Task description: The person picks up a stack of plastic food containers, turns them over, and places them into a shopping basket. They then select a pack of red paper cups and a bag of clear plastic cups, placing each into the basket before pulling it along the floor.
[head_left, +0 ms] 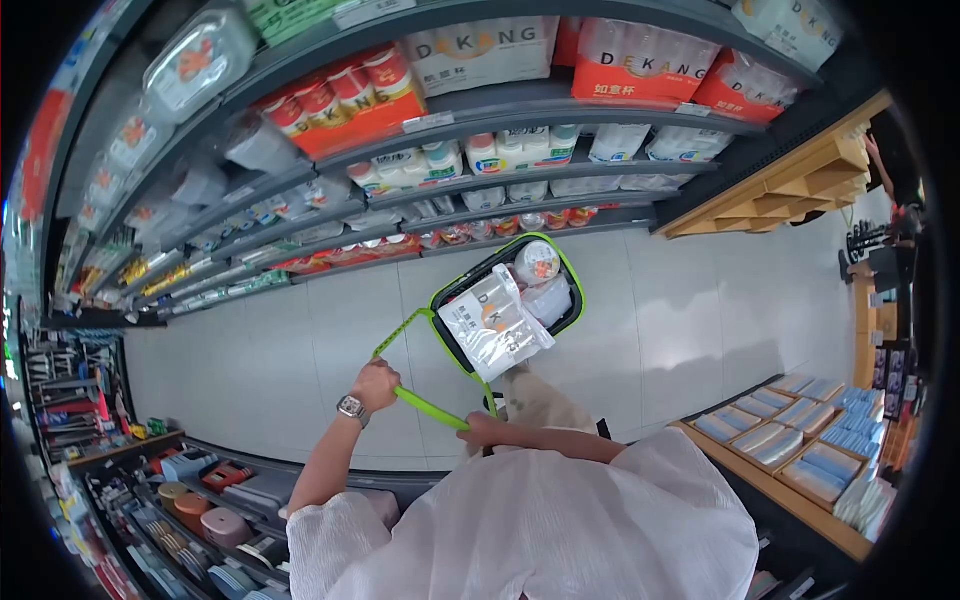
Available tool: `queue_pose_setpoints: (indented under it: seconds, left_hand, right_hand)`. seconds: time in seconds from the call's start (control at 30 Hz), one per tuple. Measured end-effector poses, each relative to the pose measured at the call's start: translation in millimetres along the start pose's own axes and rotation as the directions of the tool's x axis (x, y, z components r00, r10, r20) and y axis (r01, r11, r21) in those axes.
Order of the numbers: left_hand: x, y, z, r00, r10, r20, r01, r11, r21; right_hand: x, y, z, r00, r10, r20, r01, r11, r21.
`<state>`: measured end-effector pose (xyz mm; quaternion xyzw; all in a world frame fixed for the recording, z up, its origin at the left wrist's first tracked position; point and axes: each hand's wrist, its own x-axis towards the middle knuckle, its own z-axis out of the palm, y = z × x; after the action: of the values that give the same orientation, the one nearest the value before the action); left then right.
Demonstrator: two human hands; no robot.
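A black shopping basket with a bright green rim (pixel 583 285) stands on the floor in front of me. A long green handle (pixel 432 408) runs from it toward my body. My left hand (pixel 376 386), with a watch on its wrist, is closed round this handle. Closer to my body, my right hand (pixel 486 431) grips the same handle, its fingers partly hidden. Inside the basket lie a white DEKANG pack of cups (pixel 487 322), a round tub with an orange picture on its lid (pixel 540 262) and a clear plastic-wrapped pack (pixel 547 300).
Dark shelves carry red DEKANG cup packs (pixel 640 62) and white paper rolls (pixel 520 150) ahead. Wooden crates of folded packs (pixel 775 430) stand at right. Another shelf with pink and brown containers (pixel 222 525) is at lower left. A person (pixel 895 250) is at far right.
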<state>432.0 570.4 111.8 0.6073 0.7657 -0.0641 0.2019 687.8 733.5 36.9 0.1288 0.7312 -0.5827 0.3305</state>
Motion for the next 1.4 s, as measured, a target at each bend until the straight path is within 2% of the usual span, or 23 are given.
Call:
queue_pose_setpoints:
  seconds: [0.03,0.17,0.23,0.33,0.43,0.57,0.63,0.67,0.73,0.77,0.83,0.9,0.93,1.0,1.07,1.13,1.2,1.27,1.33,1.37,1.4]
  left_hand:
    - [-6.7,3.0,8.1,0.999,-0.013,-0.05,0.013,1.0,-0.006]
    - [-45.5,8.3,36.8,0.998,-0.058,-0.014,0.057,0.996,-0.07]
    - [-61.1,10.8,44.4,0.995,-0.098,-0.006,0.098,0.994,-0.057]
    - [-82.2,31.0,55.0,0.989,-0.143,0.028,0.145,0.983,-0.112]
    - [-108.0,48.9,91.6,0.971,-0.237,0.03,0.238,0.953,-0.189]
    - [-137.6,94.5,109.0,0.948,-0.318,0.016,0.313,0.922,-0.228]
    - [-150.0,120.0,127.8,0.933,-0.358,0.03,0.355,0.906,-0.23]
    - [-156.9,132.4,132.1,0.925,-0.378,0.029,0.374,0.896,-0.24]
    - [-170.1,159.7,139.7,0.905,-0.405,0.131,0.425,0.868,-0.258]
    - [-176.8,174.4,149.8,0.885,-0.451,0.12,0.466,0.847,-0.257]
    - [-185.7,208.5,156.3,0.848,-0.502,0.169,0.529,0.8,-0.282]
    - [-193.4,237.8,165.8,0.808,-0.527,0.264,0.588,0.75,-0.303]
    - [-198.3,254.6,171.8,0.795,-0.546,0.265,0.607,0.732,-0.309]
    - [-198.0,287.8,172.3,0.694,-0.651,0.307,0.718,0.6,-0.353]
    - [-195.0,321.5,164.5,0.638,-0.686,0.35,0.767,0.523,-0.372]
    - [-190.2,350.9,150.5,0.585,-0.714,0.385,0.793,0.402,-0.458]
    - [-182.2,386.5,164.6,0.51,-0.777,0.369,0.816,0.301,-0.493]
    - [-166.9,421.9,175.2,0.441,-0.816,0.375,0.825,0.203,-0.528]
    - [-146.5,450.5,161.5,0.292,-0.866,0.405,0.838,0.027,-0.545]
    - [-137.5,461.6,157.0,0.192,-0.883,0.428,0.838,-0.079,-0.54]
    - [-124.6,472.8,151.5,0.151,-0.893,0.424,0.812,-0.133,-0.569]
  right_hand:
    - [-1.6,2.5,5.0,0.999,-0.035,-0.04,0.034,0.999,-0.024]
    - [-4.7,5.6,44.6,0.999,0.018,-0.047,-0.019,1.0,-0.022]
    - [-1.6,6.2,52.1,0.997,-0.068,-0.047,0.062,0.989,-0.131]
    - [-13.1,5.1,64.3,1.0,0.013,0.003,-0.013,0.987,-0.163]
    - [-17.6,17.2,71.9,0.999,-0.025,0.038,0.034,0.962,-0.27]
    - [-37.9,28.0,72.0,0.994,0.013,0.108,0.026,0.936,-0.35]
    - [-41.0,46.0,71.6,0.974,-0.092,0.208,0.171,0.9,-0.402]
    - [-42.3,48.9,71.0,0.97,-0.091,0.228,0.181,0.892,-0.413]
    - [-45.6,55.3,68.5,0.926,-0.073,0.371,0.247,0.859,-0.448]
    - [-46.9,59.5,67.7,0.918,-0.071,0.389,0.26,0.85,-0.458]
    - [-50.8,67.4,66.5,0.869,-0.173,0.464,0.39,0.816,-0.426]
    - [-58.8,61.3,57.9,0.836,-0.178,0.519,0.433,0.796,-0.423]
    - [-64.1,56.8,53.2,0.81,-0.184,0.557,0.461,0.787,-0.411]
    - [-72.0,47.5,42.5,0.781,-0.116,0.614,0.478,0.744,-0.468]
    - [-74.8,49.1,34.5,0.741,-0.042,0.67,0.507,0.689,-0.518]
    - [-67.7,68.5,32.4,0.708,0.06,0.704,0.531,0.611,-0.587]
    - [-74.5,49.4,15.0,0.66,0.106,0.744,0.547,0.611,-0.572]
    - [-73.1,34.5,1.6,0.601,0.136,0.787,0.62,0.542,-0.567]
    - [-58.8,45.2,-6.5,0.527,0.184,0.829,0.713,0.436,-0.55]
    - [-53.8,42.0,-7.7,0.453,0.211,0.866,0.777,0.383,-0.5]
    - [-53.9,33.3,-14.8,0.43,0.243,0.87,0.802,0.341,-0.491]
